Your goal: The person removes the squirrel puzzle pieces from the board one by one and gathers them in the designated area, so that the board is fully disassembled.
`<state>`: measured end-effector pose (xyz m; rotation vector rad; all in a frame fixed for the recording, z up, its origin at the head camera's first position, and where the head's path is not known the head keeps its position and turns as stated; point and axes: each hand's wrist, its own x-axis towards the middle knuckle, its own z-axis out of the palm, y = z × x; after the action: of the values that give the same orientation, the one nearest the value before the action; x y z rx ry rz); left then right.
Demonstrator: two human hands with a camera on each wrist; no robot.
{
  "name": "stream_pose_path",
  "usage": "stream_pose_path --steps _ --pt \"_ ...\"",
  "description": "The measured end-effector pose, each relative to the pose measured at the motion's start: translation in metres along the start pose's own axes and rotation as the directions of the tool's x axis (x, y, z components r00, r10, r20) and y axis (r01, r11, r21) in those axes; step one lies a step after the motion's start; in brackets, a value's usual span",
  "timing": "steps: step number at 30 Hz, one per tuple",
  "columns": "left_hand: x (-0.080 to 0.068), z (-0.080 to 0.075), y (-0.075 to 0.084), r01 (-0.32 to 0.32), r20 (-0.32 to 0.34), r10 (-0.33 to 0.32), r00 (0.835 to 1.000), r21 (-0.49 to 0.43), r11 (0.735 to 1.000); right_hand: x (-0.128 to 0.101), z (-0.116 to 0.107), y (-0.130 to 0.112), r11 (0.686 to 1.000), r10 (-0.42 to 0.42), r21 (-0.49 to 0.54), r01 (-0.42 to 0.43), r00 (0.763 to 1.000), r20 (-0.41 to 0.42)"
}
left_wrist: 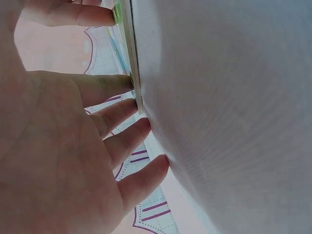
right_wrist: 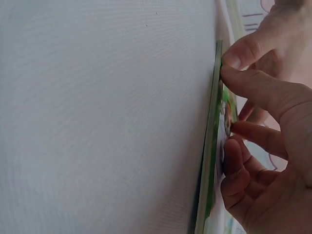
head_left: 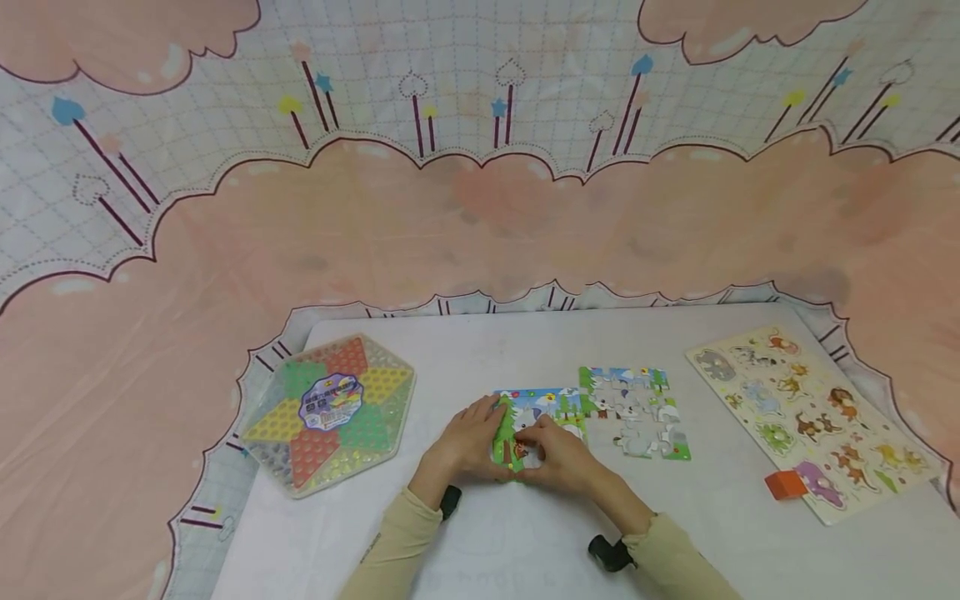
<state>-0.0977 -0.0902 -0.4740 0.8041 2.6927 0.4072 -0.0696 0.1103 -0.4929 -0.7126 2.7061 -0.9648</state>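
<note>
In the head view, a jigsaw puzzle board [head_left: 558,402] with an animal and forest picture lies between the two hands. My left hand [head_left: 471,439] lies along its left side, fingers nearly straight; in the left wrist view the fingertips [left_wrist: 127,84] touch the board's edge and the tabletop. The left thumb reaches the near edge, close to the right thumb. My right hand [head_left: 564,457] bends over the board, its thumb at the near edge and index fingertip on a puzzle piece [head_left: 519,451] with an orange animal. A pale patch of board shows beside that piece.
Right of the board lies a partly joined jigsaw [head_left: 628,408] with gaps. Farther right are a wooden animal peg board [head_left: 795,392] and an orange block [head_left: 785,485] at its near edge. At left sits a hexagonal checkers board [head_left: 337,450]. A patterned cloth hangs behind the white table.
</note>
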Motion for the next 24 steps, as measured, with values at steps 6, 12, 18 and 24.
stream_pose_path --steps 6,12,18,24 --pt "-0.0012 -0.0001 -0.0006 -0.004 -0.009 0.004 1.000 -0.023 1.000 0.0017 0.0007 0.0009 0.999 0.005 0.037 -0.004 1.000 -0.020" --pt "-0.0015 0.0006 -0.0012 -0.002 -0.015 0.001 1.000 -0.031 1.000 0.0031 0.0015 0.0019 0.997 0.011 0.082 -0.008 0.999 -0.039" --pt "-0.0009 0.0010 -0.0018 0.009 -0.001 -0.009 1.000 -0.035 0.999 0.0045 0.0014 0.0020 0.993 0.013 0.119 -0.008 0.999 -0.042" --pt "-0.0009 0.0018 -0.0015 0.010 -0.001 -0.011 1.000 -0.029 1.000 0.0052 0.0008 0.0017 0.990 0.008 0.140 -0.003 0.999 -0.039"
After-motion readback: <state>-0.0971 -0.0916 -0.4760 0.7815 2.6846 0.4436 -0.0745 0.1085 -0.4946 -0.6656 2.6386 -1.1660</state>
